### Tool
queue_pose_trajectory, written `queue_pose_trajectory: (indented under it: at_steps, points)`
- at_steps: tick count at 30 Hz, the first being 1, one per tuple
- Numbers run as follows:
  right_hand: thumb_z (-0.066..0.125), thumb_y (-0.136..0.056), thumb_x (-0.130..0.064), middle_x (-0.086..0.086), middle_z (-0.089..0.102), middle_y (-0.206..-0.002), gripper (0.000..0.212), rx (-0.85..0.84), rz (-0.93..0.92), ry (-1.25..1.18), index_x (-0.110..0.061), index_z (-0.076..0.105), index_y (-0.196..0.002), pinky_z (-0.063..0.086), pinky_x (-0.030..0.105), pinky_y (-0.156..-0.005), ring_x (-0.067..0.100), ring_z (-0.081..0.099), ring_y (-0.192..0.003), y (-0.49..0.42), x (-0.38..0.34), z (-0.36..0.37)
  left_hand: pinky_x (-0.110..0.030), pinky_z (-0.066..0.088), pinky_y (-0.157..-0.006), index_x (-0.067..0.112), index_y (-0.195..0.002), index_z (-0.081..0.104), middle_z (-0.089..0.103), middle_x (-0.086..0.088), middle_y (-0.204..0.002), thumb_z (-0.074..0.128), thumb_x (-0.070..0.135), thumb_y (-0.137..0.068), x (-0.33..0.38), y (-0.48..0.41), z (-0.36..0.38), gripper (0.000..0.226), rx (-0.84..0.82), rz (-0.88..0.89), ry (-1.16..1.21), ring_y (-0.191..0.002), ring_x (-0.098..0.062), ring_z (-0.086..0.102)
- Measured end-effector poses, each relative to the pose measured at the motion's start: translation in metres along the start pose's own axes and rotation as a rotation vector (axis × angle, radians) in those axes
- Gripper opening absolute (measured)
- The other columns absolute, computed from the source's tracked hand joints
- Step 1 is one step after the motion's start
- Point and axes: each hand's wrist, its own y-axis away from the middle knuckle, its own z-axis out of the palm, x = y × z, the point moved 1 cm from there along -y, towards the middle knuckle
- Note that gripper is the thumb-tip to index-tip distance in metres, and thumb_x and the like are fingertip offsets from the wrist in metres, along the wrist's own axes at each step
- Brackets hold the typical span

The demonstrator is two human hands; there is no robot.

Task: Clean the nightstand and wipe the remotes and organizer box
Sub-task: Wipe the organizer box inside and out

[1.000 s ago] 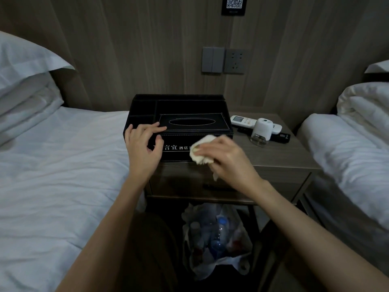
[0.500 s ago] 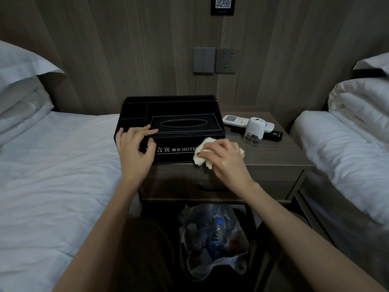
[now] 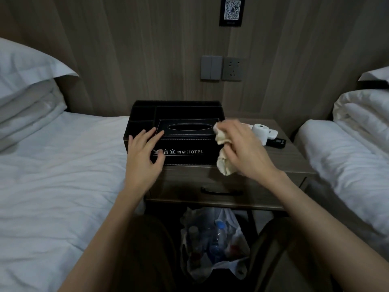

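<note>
A black organizer box (image 3: 185, 142) with a tissue slot and "HOTEL" lettering stands at the left of the wooden nightstand (image 3: 280, 161). My left hand (image 3: 145, 152) rests on the box's front left corner, fingers spread over the top edge and thumb on the front face. My right hand (image 3: 242, 150) grips a crumpled cream cloth (image 3: 223, 152) at the box's right end. A white remote (image 3: 272, 132) and a black remote (image 3: 277, 142) lie behind that hand, partly hidden by it.
A small white cylinder (image 3: 260, 131) stands on the remotes' side of the nightstand. White beds (image 3: 52, 175) flank the nightstand left and right. A bin with a plastic liner and bottles (image 3: 214, 243) sits under the drawer. Wall switches and a socket (image 3: 221, 68) are above.
My right hand has lifted the cloth from the front lower right of the box up along its right end. My left hand stays on the box's left corner.
</note>
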Motion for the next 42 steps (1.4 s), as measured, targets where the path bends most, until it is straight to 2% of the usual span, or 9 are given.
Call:
queue_pose_trajectory:
  at_steps: [3,6,11,14,19,29,33,37,42]
  points:
    - [0.05,-0.085,-0.01,-0.001,0.044,-0.141,0.057,-0.079,0.152,0.042,-0.02,0.038,-0.14,0.041,0.032,-0.083,0.024,0.052,-0.113,-0.021,0.018,-0.004,-0.016,0.015,-0.115,0.016,-0.136,0.054,0.047,-0.002,-0.143,0.057,0.006,-0.089,0.024,0.017,-0.004,0.048,0.113,-0.078,0.112,-0.136,-0.023,0.036]
    - [0.05,-0.087,-0.01,-0.003,0.028,-0.154,0.065,-0.288,0.197,0.018,-0.029,0.03,-0.147,0.049,0.038,-0.084,0.024,0.05,-0.123,-0.03,0.036,0.004,-0.001,0.002,-0.106,0.025,-0.142,0.045,0.029,-0.003,-0.155,0.058,0.005,-0.089,0.05,0.029,-0.003,0.059,0.094,-0.201,0.156,-0.145,-0.026,0.018]
    - [0.044,-0.093,-0.008,-0.012,0.009,-0.161,0.064,-0.426,0.202,-0.053,-0.031,0.028,-0.15,0.05,0.036,-0.086,0.018,0.06,-0.105,-0.026,0.043,0.016,-0.043,0.001,-0.119,0.04,-0.15,-0.008,-0.021,-0.005,-0.16,0.06,0.023,-0.093,0.065,0.038,0.02,0.09,-0.296,-0.481,0.385,-0.147,-0.026,-0.018]
    - [0.043,-0.094,-0.009,-0.01,0.015,-0.16,0.063,-0.434,0.2,-0.038,-0.029,0.024,-0.151,0.048,0.039,-0.093,0.013,0.059,-0.094,-0.022,0.038,0.015,-0.044,0.004,-0.12,0.041,-0.149,-0.015,-0.027,-0.009,-0.158,0.061,0.029,-0.093,0.064,0.036,0.028,0.095,-0.313,-0.486,0.425,-0.146,-0.022,-0.021]
    - [0.041,-0.094,-0.005,-0.007,0.02,-0.159,0.065,-0.424,0.117,0.021,-0.027,0.022,-0.152,0.047,0.031,-0.095,0.019,0.049,-0.126,-0.013,0.029,0.01,-0.037,0.002,-0.118,0.04,-0.15,-0.012,-0.02,-0.017,-0.159,0.057,0.032,-0.095,0.06,0.025,0.027,0.089,-0.233,-0.509,0.522,-0.145,-0.02,-0.023]
    - [0.047,-0.1,-0.019,-0.004,0.038,-0.145,0.05,-0.298,-0.09,-0.066,-0.023,0.035,-0.149,0.053,0.035,-0.085,0.016,0.063,-0.096,0.003,-0.026,0.015,-0.043,0.018,-0.12,0.042,-0.149,0.023,0.022,-0.003,-0.16,0.041,0.066,-0.088,0.024,-0.027,0.023,0.068,-0.164,-0.647,0.592,-0.147,-0.018,0.022]
    - [0.049,-0.1,-0.021,-0.003,0.033,-0.151,0.053,-0.304,-0.084,-0.115,-0.021,0.032,-0.15,0.051,0.029,-0.093,0.011,0.06,-0.105,-0.007,-0.044,0.03,-0.029,0.042,-0.104,0.031,-0.15,0.029,0.05,0.001,-0.141,0.053,0.034,-0.097,0.004,-0.05,0.019,0.059,-0.242,-0.623,0.648,-0.12,-0.012,0.052]
    - [0.057,-0.096,-0.023,-0.01,0.024,-0.156,0.055,-0.323,-0.079,-0.304,-0.025,0.036,-0.147,0.029,0.006,-0.105,-0.001,0.034,-0.132,-0.006,-0.044,0.032,-0.021,0.041,-0.092,0.026,-0.151,0.029,0.052,-0.003,-0.138,0.051,0.021,-0.097,-0.001,-0.061,0.016,0.058,-0.338,-0.62,0.674,-0.113,-0.012,0.053]
    - [0.08,-0.074,-0.022,0.013,0.044,-0.127,0.048,0.182,-0.001,-0.248,-0.002,0.05,-0.104,0.043,0.015,-0.087,0.0,0.04,-0.106,-0.002,-0.03,0.018,-0.04,0.035,-0.111,0.046,-0.128,0.052,0.037,-0.016,-0.15,0.06,0.052,-0.079,0.015,-0.04,0.015,0.05,-0.326,-0.487,0.485,-0.138,-0.029,0.037]
